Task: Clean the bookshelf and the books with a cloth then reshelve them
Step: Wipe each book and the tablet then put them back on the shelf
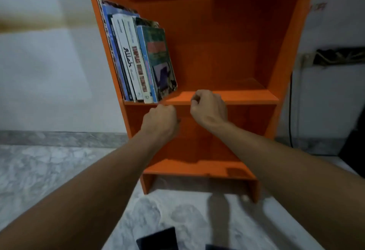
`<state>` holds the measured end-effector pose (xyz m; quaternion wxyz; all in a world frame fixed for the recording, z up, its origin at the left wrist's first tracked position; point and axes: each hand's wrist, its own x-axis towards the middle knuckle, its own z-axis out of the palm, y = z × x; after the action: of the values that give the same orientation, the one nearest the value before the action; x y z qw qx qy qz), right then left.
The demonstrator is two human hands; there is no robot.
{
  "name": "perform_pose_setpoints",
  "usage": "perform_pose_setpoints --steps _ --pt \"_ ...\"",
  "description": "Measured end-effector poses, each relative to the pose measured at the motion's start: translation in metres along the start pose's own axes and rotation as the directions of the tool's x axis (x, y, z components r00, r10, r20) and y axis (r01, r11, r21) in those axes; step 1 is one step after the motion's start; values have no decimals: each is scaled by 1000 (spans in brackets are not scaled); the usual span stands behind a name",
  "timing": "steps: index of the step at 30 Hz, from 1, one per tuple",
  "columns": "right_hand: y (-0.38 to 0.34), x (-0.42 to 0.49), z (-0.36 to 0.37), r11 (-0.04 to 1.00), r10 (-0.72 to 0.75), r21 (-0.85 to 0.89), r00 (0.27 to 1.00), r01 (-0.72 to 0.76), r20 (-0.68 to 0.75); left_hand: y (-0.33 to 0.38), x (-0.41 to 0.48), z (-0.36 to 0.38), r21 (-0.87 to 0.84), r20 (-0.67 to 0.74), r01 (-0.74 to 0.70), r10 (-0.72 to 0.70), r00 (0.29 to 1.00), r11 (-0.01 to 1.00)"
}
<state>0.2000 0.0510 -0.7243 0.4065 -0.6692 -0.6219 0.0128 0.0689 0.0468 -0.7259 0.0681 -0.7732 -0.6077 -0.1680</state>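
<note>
An orange bookshelf (233, 97) stands against a white wall. Several books (138, 58) stand upright and lean left at the left end of its middle shelf. My left hand (161, 121) hangs just below that shelf's front edge, under the books, with the fingers curled and nothing seen in them. My right hand (209, 107) is over the shelf's front edge to the right of the books, also curled, holding nothing visible. No cloth is in view.
The lower shelf (197, 167) holds nothing. The floor (59, 170) is grey marble. A black cable (290, 111) runs down the wall at the right, under a dark object (339, 56). A dark blue thing (158, 239) lies at the bottom edge.
</note>
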Motion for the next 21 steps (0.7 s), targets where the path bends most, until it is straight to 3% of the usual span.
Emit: perform_pose_setpoints --steps 5,11,16,21 --pt "60 -81 -6 968 139 -237 959 -79 247 46 -41 34 101 83 -82 74 994 991" --pt "141 -183 34 940 266 -322 832 -112 487 71 -101 117 89 285 -193 161 945 977" --pt "183 -274 80 908 255 -407 636 101 728 60 -161 198 33 530 -203 156 834 979" --pt "213 -316 116 925 260 -363 513 110 818 41 -189 249 1 685 -215 156 712 977"
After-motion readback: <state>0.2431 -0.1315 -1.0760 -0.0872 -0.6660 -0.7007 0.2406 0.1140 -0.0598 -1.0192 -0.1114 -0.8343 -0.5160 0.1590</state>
